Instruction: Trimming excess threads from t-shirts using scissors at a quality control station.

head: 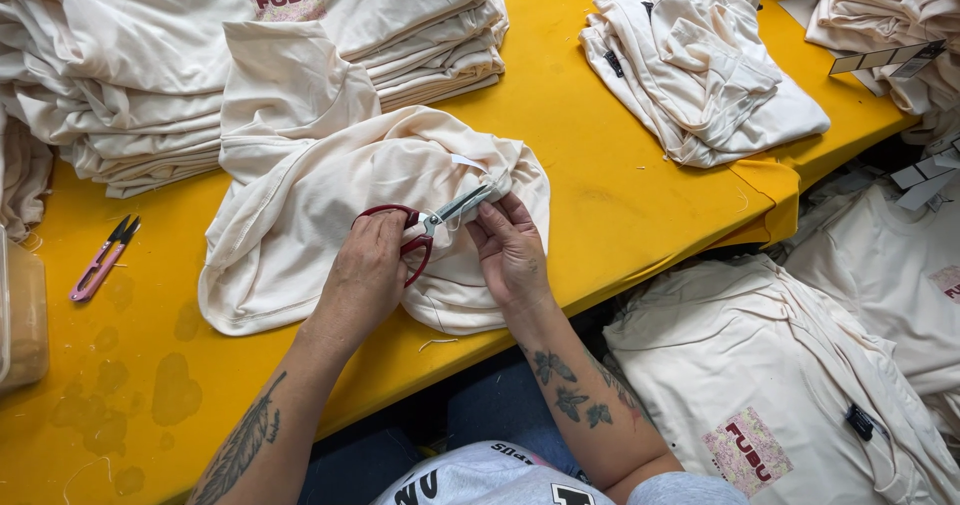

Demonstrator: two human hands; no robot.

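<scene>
yellow table (620, 205) | cream shirt (300, 215) under both hands | L hand (365, 275) w/ scissors (430, 223) (red-handled)

Scissors (432, 227) handles partly hidden in fingers, blade tips buried in cloth (300, 215)

- Bright, even overhead light; colours vivid, no harsh glare.
- Soft, short shadows under the cream garment (330, 225) at frame centre.
- Sharp focus throughout, slight wide-angle stretching toward the corners.
- Lower centre darker, beneath the yellow table (600, 205).
</scene>
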